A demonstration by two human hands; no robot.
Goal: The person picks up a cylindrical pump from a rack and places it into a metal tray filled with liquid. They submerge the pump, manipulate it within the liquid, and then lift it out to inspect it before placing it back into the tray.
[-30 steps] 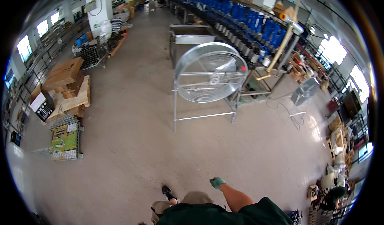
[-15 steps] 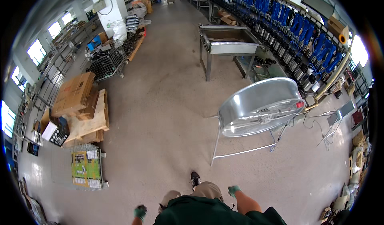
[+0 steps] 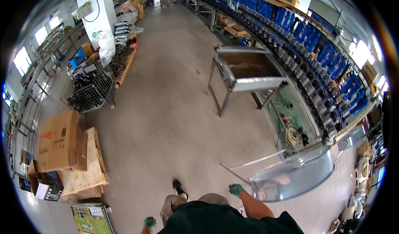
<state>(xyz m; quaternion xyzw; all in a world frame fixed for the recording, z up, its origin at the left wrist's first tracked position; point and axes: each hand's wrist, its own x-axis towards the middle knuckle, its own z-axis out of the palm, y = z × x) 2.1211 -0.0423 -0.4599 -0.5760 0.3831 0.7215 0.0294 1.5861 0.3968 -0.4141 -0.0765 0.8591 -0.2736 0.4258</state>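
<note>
My right hand (image 3: 237, 190), in a green glove, hangs beside my right hip with its fingers loosely bent and apart. Nothing shows in it. The nearest thing to it is a large round metal drum fan (image 3: 296, 176) on a tubular stand, to its right; I cannot tell exactly how far apart they are. My left hand (image 3: 149, 223), gloved in green and dark, hangs low at the bottom edge; its fingers are too small and blurred to read. A black shoe (image 3: 178, 187) of mine is forward on the floor.
Ahead right stands a metal trough table (image 3: 255, 83), beside a long line (image 3: 305, 78) hung with blue parts. Left are cardboard boxes (image 3: 58, 142) on a wooden pallet (image 3: 85, 171), a wire cart (image 3: 93, 90) and a white pillar (image 3: 97, 9). A grey floor aisle (image 3: 162, 67) runs between.
I have moved forward along the aisle. The trough table, wire cart and pallet are nearer, and the drum fan has shifted to my right side. Both hands still hang low.
</note>
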